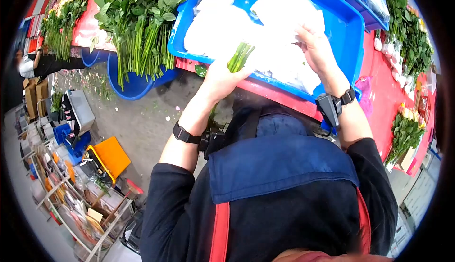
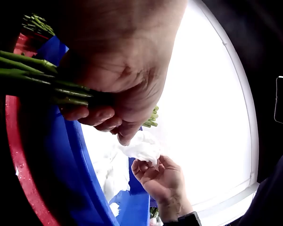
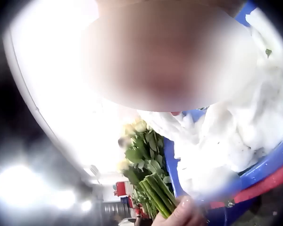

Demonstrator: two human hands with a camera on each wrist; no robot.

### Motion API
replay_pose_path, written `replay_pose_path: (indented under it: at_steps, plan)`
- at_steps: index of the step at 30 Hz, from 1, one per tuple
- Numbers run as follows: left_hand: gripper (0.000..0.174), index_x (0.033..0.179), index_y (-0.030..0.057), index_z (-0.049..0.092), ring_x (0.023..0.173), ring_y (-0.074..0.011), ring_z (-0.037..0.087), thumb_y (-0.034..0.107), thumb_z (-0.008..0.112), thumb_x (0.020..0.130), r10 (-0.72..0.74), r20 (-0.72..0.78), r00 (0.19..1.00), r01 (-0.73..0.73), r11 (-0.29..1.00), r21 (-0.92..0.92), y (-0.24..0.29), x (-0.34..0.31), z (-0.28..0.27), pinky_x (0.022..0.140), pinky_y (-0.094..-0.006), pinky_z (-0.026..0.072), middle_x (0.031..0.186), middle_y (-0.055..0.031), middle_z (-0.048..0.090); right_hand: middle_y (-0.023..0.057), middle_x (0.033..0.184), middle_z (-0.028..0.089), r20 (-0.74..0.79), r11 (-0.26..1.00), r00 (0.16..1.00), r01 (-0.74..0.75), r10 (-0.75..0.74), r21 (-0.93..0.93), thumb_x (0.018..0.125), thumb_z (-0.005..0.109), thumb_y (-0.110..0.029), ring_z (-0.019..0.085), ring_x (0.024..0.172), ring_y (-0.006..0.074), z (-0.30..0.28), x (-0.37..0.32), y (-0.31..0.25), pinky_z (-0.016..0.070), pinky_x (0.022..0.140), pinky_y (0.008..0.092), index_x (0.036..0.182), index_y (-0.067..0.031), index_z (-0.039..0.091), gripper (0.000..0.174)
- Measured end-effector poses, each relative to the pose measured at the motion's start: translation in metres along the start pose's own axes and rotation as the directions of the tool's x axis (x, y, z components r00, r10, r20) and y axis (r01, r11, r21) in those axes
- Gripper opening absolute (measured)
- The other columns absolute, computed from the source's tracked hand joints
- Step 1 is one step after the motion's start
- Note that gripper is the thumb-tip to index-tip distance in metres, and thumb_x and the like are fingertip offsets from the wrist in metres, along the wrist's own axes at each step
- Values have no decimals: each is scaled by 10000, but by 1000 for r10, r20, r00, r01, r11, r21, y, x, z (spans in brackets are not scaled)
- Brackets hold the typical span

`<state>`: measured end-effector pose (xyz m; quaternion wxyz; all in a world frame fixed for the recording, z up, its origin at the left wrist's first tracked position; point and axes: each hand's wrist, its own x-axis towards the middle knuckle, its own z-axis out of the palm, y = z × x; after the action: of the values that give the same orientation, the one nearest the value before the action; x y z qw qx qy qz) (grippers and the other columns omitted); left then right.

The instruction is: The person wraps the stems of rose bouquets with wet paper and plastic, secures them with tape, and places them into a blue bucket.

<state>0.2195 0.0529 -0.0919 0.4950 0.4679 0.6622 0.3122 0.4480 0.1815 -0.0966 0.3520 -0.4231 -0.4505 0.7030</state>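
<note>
My left hand grips a bundle of cut green flower stems over the near edge of a blue tray. The cut ends stick up past the fingers, and in the left wrist view the stems run out on the other side of the fist. Over the tray, my right hand pinches a soft white wad between thumb and fingers, close to the stem ends. More crumpled white material, like wet cotton or tissue, covers much of the tray. Blur hides most of the right hand in its own wrist view.
Leafy cut flowers lie left of the tray, their stems overhanging the red table above a blue tub. Another blue container adjoins the tray. More bunches lie right; a cluttered rack stands lower left.
</note>
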Motion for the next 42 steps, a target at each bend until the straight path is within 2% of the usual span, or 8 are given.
replay_pose_path:
  at_steps: [4,7,15,20,27,32,36,42]
  plan:
    - [277,879,-2,666,646,-96,524,262,729,826,37,4,999,-37,996,79,5,3,6,613,-294,459,686,-32,605,97,1001,637,6,898,974,211,-227,-387,928,578,-206,596,905,180,20,-14,-26,473,825,359,1132,32,594,313]
    - [298,996,20,663,740,-246,651,247,719,811,-76,46,996,63,969,241,12,10,12,698,-359,505,805,-175,660,143,975,636,517,324,668,727,-535,-605,900,589,-160,610,893,283,43,-20,-20,491,811,387,1090,16,608,259]
    - [268,898,-31,664,668,-222,635,219,711,816,-119,-8,993,118,971,208,14,8,9,647,-351,495,743,-157,662,155,1050,653,95,668,900,384,-426,-637,772,726,-133,619,986,331,9,-30,-7,493,868,390,1022,-42,664,274]
    - [268,889,-45,659,652,-113,568,211,713,834,-64,146,987,59,998,36,10,6,8,606,-306,472,716,-55,653,113,852,609,440,43,845,474,-305,-880,712,746,-258,603,853,323,-25,-42,28,475,720,434,936,-74,668,300]
    - [233,857,-26,654,638,-116,553,200,707,839,-165,180,970,172,985,-24,17,4,7,588,-312,462,703,-20,635,8,893,627,-192,996,980,47,-60,-73,922,566,-139,599,783,102,-50,-36,36,486,658,259,1078,-35,608,192]
    - [249,882,-28,659,671,-226,638,202,713,803,-68,58,996,60,988,139,14,8,25,643,-361,493,736,-149,666,69,979,641,-214,968,953,176,-212,-177,921,560,-117,613,873,168,2,-56,-27,487,788,304,1060,-25,603,172]
    - [244,925,-13,662,739,-256,662,202,697,813,-40,57,998,31,988,149,18,9,35,696,-356,507,800,-174,674,148,1056,645,483,182,768,593,-421,-784,858,603,-83,640,973,290,45,-65,-15,509,830,375,1080,-18,629,233]
    - [343,1055,-30,620,783,-210,674,212,705,827,243,71,967,-249,962,107,-3,9,47,708,-332,525,908,-124,697,142,1190,625,209,730,930,368,-303,-576,821,698,-176,600,1098,239,45,-55,-1,473,921,333,1241,-37,590,455]
